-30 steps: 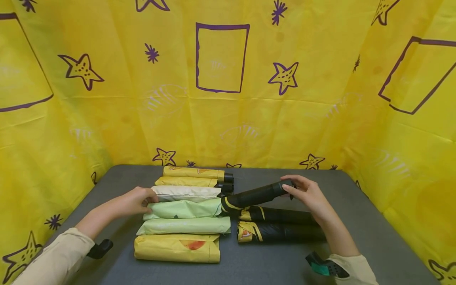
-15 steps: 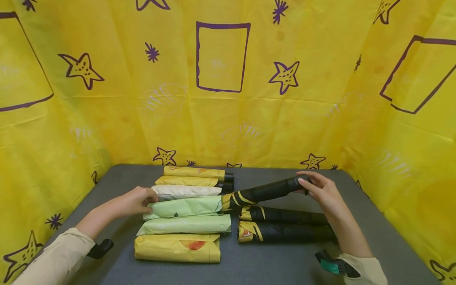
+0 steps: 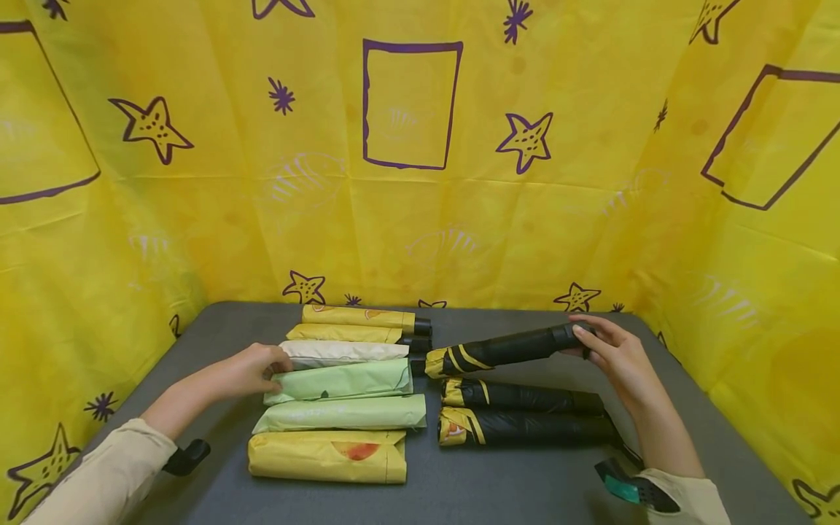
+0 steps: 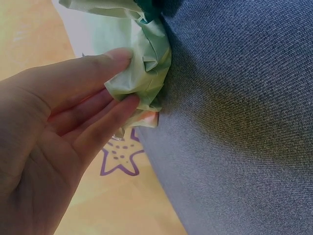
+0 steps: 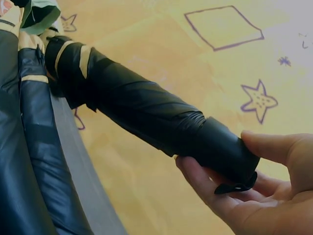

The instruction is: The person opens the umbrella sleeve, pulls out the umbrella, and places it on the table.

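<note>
My left hand (image 3: 249,372) pinches the closed left end of a light green umbrella sleeve (image 3: 341,382) lying on the table; the left wrist view shows thumb and fingers on its crumpled green fabric (image 4: 146,63). With my right hand (image 3: 617,354) I hold a folded black umbrella (image 3: 512,348) by its handle end, tilted up to the right. Its yellow-striped tip lies just right of the sleeve's mouth, apart from it. In the right wrist view, thumb and fingers grip the black handle (image 5: 227,152), and a small strap hangs beneath.
Below the held sleeve lie another green sleeve (image 3: 341,414) and a yellow sleeve (image 3: 321,457). Behind it are a white covered umbrella (image 3: 348,352) and two yellow ones (image 3: 354,316) with black handles. Two black umbrellas (image 3: 525,426) lie at right on the grey table (image 3: 459,488). Yellow cloth surrounds it.
My right hand has moved right, drawing the black umbrella out of the green sleeve until its yellow-striped tip came free. The left hand has stayed on the sleeve's end.
</note>
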`<state>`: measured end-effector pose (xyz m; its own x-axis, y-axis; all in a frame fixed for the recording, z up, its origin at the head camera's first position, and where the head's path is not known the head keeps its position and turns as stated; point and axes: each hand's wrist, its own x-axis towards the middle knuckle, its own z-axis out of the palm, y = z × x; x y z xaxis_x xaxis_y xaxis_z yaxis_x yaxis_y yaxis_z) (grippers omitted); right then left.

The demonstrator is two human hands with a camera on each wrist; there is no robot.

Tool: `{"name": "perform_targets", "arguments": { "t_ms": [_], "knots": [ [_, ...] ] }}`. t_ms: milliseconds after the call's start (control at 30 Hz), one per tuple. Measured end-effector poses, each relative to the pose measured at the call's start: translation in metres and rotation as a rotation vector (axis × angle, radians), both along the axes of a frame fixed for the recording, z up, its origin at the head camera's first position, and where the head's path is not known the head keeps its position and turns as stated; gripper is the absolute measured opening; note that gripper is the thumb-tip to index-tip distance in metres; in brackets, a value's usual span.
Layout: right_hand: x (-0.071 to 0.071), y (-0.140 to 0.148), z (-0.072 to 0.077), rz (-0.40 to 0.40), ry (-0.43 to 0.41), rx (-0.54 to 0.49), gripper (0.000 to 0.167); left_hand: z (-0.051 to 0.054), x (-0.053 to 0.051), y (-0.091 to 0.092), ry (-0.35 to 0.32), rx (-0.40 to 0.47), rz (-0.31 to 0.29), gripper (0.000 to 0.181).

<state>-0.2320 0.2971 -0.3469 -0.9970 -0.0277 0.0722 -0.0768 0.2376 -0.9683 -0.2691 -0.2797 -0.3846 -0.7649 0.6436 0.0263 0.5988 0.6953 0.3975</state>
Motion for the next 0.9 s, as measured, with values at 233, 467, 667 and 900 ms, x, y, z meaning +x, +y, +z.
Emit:
{"name": "perform_targets", "arguments": {
  "t_ms": [233, 467, 667, 900],
  "knots": [
    [0.000, 0.009, -0.005, -0.028, -0.022, 0.034, 0.045, -0.002, -0.002, 0.000, 0.009, 0.000, 0.014, 0.024],
    [-0.002, 0.017, -0.012, -0.014, -0.002, 0.007, 0.042, -0.002, -0.002, 0.000, 0.007, -0.001, 0.002, 0.025],
    [-0.003, 0.025, -0.017, -0.005, -0.032, 0.087, 0.045, -0.002, -0.001, 0.002, 0.025, -0.016, -0.005, 0.023],
    [-0.004, 0.032, -0.014, 0.053, -0.071, 0.206, 0.056, -0.001, 0.000, 0.003, 0.024, -0.017, 0.002, 0.022]
  ]
}}
